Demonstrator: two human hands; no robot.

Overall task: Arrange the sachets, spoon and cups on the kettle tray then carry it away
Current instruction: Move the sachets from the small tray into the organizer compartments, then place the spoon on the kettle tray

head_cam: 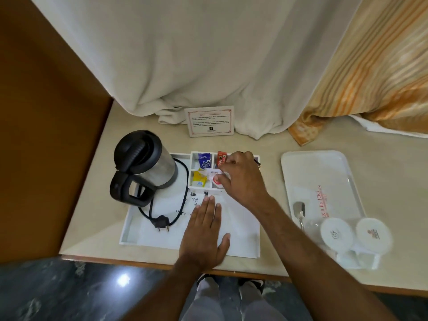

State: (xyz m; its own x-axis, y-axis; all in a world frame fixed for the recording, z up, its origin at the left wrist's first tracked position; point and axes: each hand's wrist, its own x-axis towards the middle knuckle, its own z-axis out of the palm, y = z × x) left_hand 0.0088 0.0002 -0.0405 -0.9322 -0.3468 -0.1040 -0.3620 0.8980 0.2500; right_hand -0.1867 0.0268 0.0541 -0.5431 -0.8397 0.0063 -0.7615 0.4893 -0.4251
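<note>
A white kettle tray (133,230) lies on the counter with a steel and black kettle (143,164) at its left and its cord and plug (162,222) loose on the floor of the tray. At the tray's far end, small compartments hold blue sachets (204,159), a yellow sachet (199,178) and an orange-red sachet (221,158). My right hand (240,177) reaches over these compartments, fingers pinched on a white sachet (214,171). My left hand (205,230) rests flat and open on the tray floor. A spoon (299,210) and two covered cups (337,232) (372,234) sit on a second tray.
The second white tray (317,163) lies to the right on the beige counter (271,140). A printed card (210,121) stands behind the kettle tray against a white curtain (208,54). A brown wall panel (46,135) borders the left. Dark specks (194,199) dot the tray floor.
</note>
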